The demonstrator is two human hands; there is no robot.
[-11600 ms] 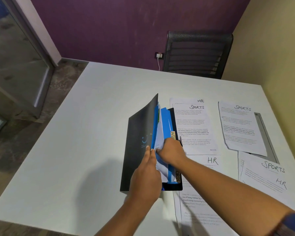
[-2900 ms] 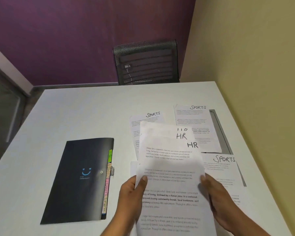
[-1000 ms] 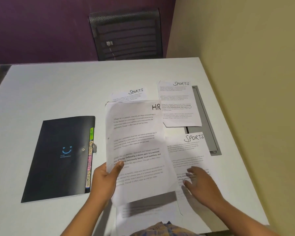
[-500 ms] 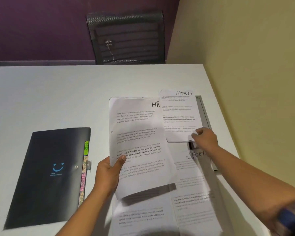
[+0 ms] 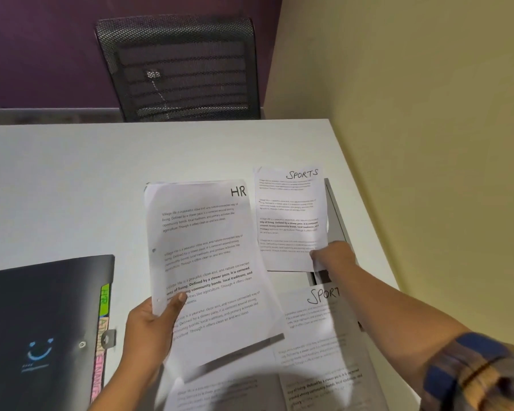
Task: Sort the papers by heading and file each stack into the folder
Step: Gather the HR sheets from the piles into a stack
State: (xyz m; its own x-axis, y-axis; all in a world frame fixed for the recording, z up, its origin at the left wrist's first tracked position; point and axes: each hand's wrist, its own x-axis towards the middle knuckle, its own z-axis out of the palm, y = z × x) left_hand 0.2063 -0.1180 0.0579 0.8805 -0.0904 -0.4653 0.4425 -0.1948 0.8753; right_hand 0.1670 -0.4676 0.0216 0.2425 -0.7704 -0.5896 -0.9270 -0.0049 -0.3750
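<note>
My left hand (image 5: 150, 324) holds a stack of HR papers (image 5: 208, 262) by its lower left edge, lifted above the table. My right hand (image 5: 334, 256) pinches the lower right corner of a SPORTS sheet (image 5: 291, 215) at the far right of the table. Another SPORTS sheet (image 5: 315, 345) lies flat under my right forearm. One more printed sheet (image 5: 220, 393) lies below the HR stack; its heading is hidden. The black folder (image 5: 42, 330) with a blue smiley lies closed at the left, coloured index tabs (image 5: 103, 321) along its right edge.
A grey cable slot (image 5: 336, 215) is set into the white table (image 5: 72, 179) near the right edge, partly under the SPORTS sheet. A black mesh chair (image 5: 178, 66) stands behind the table. A yellow wall runs close along the right side.
My right hand went from the near SPORTS sheet up to the far one and pinched its corner. The HR stack stays in my left hand.
</note>
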